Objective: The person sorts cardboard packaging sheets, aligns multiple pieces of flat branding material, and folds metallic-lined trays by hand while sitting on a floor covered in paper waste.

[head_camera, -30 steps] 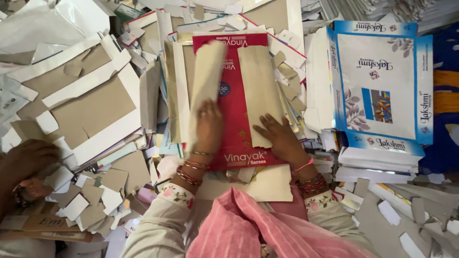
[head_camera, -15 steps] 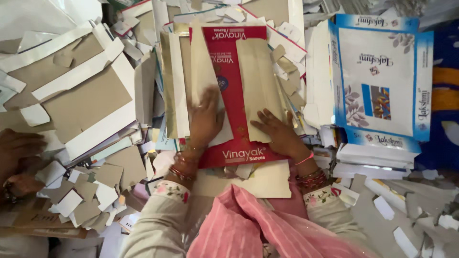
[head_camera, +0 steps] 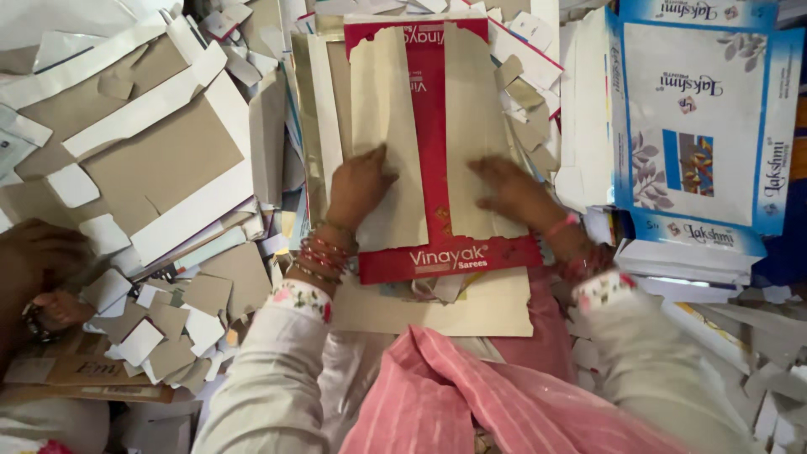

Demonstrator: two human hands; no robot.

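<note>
Cloth: a pink striped cloth [head_camera: 471, 395] is lying across the bottom centre of the frame, nearest the camera, between two pale sleeves with flowered cuffs.
Left hand: the left hand [head_camera: 357, 187] is lying palm down at centre, fingers loosely spread, pressing the left beige flap [head_camera: 388, 139]; it is gripping nothing. Bangles [head_camera: 319, 255] are circling the wrist.
Right hand: the right hand [head_camera: 513, 192] is lying flat just right of centre, fingers stretched toward the left, resting on the lower part of the right beige flap [head_camera: 472, 126]; it is closing on nothing. Red bangles are sitting at that wrist too.
Red carton: the flattened red carton [head_camera: 433, 168] is lying at centre under both hands, its two flaps folded in over it, a red strip showing between them and a red band showing below.
Beige sheet: a beige sheet [head_camera: 471, 307] is sticking out from under the carton's lower edge.
Other person: another person's hand [head_camera: 38, 269] is resting at the left edge among small card scraps [head_camera: 151, 332].
Grey board: flat grey-brown board pieces with white edges [head_camera: 160, 160] are piling up at upper left.
Blue box: a white box lid with blue borders [head_camera: 702, 118] is lying at upper right, on a stack of white boxes.
</note>
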